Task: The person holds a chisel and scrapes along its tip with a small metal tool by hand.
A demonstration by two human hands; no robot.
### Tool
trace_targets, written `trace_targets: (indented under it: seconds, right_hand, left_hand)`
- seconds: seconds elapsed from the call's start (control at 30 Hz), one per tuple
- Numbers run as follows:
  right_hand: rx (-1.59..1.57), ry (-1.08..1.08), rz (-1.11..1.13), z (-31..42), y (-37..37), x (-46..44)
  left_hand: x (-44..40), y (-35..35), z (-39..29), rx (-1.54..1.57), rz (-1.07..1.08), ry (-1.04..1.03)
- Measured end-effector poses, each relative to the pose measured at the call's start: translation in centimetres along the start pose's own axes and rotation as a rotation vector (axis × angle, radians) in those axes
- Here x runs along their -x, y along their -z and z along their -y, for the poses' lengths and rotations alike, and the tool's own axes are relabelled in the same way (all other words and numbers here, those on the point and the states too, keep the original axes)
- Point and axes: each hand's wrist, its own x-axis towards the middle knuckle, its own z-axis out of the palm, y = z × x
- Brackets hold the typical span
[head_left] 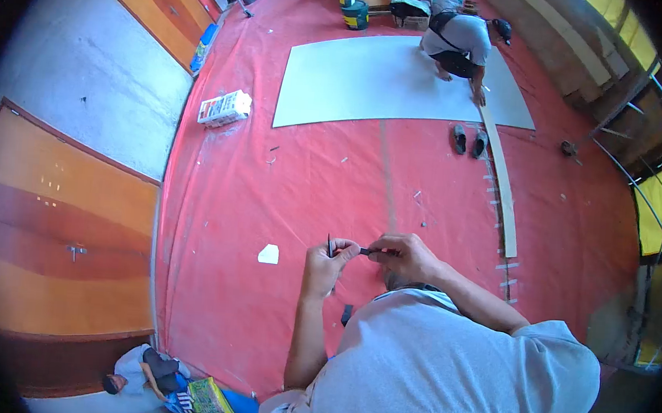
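Note:
My left hand (328,264) is closed in a pinch, with a thin dark pointed stick (329,245) standing up from its fingers. My right hand (406,258) pinches a short dark piece (365,251) that reaches across to the left fingertips. Whether the stick and the piece belong to one tool I cannot tell. Both hands are in front of my chest, above the red floor covering (332,183). Below and left of them lies a small white offcut (268,253), apart from my hands. A small dark item (346,315) shows beside my left forearm.
A co-worker (457,43) crouches on a large white board (355,78), one hand at a long pale strip (499,180). Sandals (469,142) lie beside the strip. A white box (225,109), green buckets (354,14) and another person (143,374) by the wall are around.

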Motion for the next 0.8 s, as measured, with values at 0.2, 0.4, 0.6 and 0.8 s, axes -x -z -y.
trace_targets:
  seconds: [0.2, 0.4, 0.6, 0.8]
  right_hand:
    - [-0.041, 0.139, 0.138, -1.6, -2.0, -13.9]
    - [-0.135, 0.135, 0.362, 0.4, -4.4, -30.4]
    - [0.082, 0.28, 0.487, -0.1, -7.3, -42.7]
    - [0.087, 0.258, 0.371, -1.0, -7.7, -49.3]
  left_hand:
    - [-7.5, 8.1, -2.3, 0.015, -0.131, -0.008]
    - [-14.1, 16.9, -7.7, 0.003, -0.456, 0.051]
    - [-21.1, 24.1, -9.9, 0.054, -0.614, -0.046]
    - [-30.0, 29.3, -9.7, 0.19, -0.495, 0.102]
